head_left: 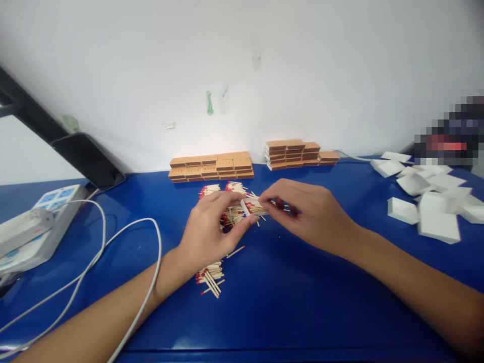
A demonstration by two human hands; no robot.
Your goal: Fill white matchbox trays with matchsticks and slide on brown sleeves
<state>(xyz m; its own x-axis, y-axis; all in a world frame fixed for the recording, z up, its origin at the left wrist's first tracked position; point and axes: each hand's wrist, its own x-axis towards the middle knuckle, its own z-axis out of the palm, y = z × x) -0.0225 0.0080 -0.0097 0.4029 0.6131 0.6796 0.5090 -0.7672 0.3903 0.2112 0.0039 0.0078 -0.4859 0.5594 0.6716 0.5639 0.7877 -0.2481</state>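
Observation:
My left hand (212, 227) grips a small white matchbox tray (252, 206) holding red-tipped matches. It pinches the tray between thumb and fingers above the blue table (287, 302). My right hand (302, 209) pinches the tray's other end, its fingers closed on the tray and the matches in it. Loose red-tipped matches (223, 194) lie in a heap under and behind both hands. A smaller bunch of matches (210, 278) lies near my left wrist.
Two stacks of brown matchboxes (210, 167) (297, 153) stand against the white wall. Several empty white trays (431, 201) lie at the right. A white power strip (34, 227) with white cables (113, 242) sits at the left, and a black phone (88, 159) leans on the wall.

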